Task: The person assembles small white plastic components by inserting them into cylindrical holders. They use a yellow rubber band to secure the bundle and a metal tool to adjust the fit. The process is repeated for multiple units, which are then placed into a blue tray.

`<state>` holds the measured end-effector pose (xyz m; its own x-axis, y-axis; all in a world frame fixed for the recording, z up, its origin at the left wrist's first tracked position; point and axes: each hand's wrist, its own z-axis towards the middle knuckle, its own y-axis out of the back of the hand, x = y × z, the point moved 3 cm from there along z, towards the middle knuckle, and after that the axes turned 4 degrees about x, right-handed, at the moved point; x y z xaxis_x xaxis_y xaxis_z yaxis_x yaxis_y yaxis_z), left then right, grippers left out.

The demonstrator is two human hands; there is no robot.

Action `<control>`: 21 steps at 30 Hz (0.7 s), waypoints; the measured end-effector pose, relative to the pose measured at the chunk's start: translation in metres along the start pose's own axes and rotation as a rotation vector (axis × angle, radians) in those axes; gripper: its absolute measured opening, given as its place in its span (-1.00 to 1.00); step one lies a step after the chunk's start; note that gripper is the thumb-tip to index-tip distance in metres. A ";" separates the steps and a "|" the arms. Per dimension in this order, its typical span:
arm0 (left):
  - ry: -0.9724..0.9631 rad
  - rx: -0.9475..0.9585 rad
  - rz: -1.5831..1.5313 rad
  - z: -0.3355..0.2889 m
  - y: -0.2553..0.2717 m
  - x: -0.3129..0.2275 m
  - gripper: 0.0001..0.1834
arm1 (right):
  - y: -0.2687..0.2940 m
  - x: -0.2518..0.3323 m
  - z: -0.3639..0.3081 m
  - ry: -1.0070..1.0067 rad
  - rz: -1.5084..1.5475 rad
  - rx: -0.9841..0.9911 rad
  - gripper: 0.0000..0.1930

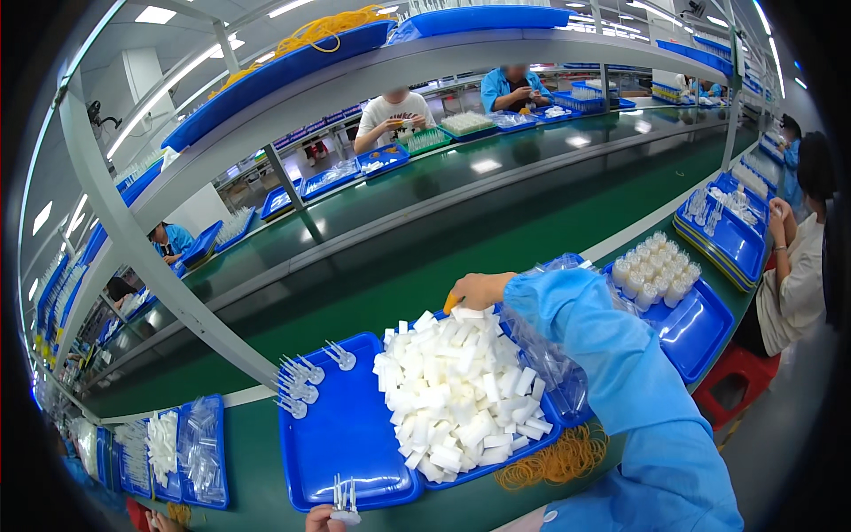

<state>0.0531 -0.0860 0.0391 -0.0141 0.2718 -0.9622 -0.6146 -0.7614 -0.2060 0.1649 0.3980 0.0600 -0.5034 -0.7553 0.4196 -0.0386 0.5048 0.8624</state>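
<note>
At the lower edge, my left hand point(323, 520) is closed on a clear plastic part with several upright prongs point(344, 504), in front of a blue tray point(350, 443). Similar pronged parts point(300, 383) stand along that tray's left side, and one more point(339, 355) near its far edge. Beside it, a second blue tray bears a heap of small white rectangular blocks point(461, 390). Over the far edge of this heap reaches my right hand point(481, 290), in a light blue sleeve point(612, 355). An orange cover point(451, 302) shows on a finger; the other fingertips are hidden.
Clear plastic bags point(554, 355) lie in a tray under my right forearm. Rubber bands point(554, 457) are piled nearby. White-filled cups point(654, 266) stand in a tray at right. A metal post point(177, 293) and overhead shelf frame the green belt point(496, 239). Other people sit across and at right.
</note>
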 end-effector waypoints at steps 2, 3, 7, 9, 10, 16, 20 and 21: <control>0.010 -0.022 0.030 -0.005 -0.001 -0.007 -0.85 | 0.004 0.018 -0.012 0.137 -0.089 -0.050 -0.65; 0.018 -0.039 0.016 -0.005 -0.010 -0.008 -0.86 | 0.005 0.015 -0.018 0.179 -0.117 -0.062 -0.63; -0.101 0.017 0.051 -0.010 -0.015 -0.003 -0.82 | -0.006 0.028 -0.054 0.253 -0.226 -0.171 -0.58; -0.178 0.059 0.081 -0.017 -0.008 -0.001 -0.81 | -0.020 0.042 -0.064 0.275 -0.132 -0.189 -0.60; -0.144 0.080 0.054 -0.024 -0.002 0.002 -0.77 | -0.029 0.048 -0.073 0.323 -0.074 -0.199 -0.61; 0.099 0.153 -0.108 -0.057 -0.032 0.020 -0.62 | -0.075 0.071 -0.136 0.382 -0.285 -0.517 -0.57; 0.332 0.328 -0.303 -0.072 -0.070 0.042 -0.68 | -0.095 0.088 -0.163 0.340 -0.457 -0.560 -0.59; 0.388 0.367 -0.355 -0.073 -0.081 0.046 -0.69 | -0.096 0.089 -0.169 0.338 -0.483 -0.609 -0.59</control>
<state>0.1596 -0.0549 -0.0017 0.4844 0.1852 -0.8550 -0.7601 -0.3948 -0.5161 0.2695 0.2117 0.0623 -0.2619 -0.9635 -0.0553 0.3373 -0.1450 0.9302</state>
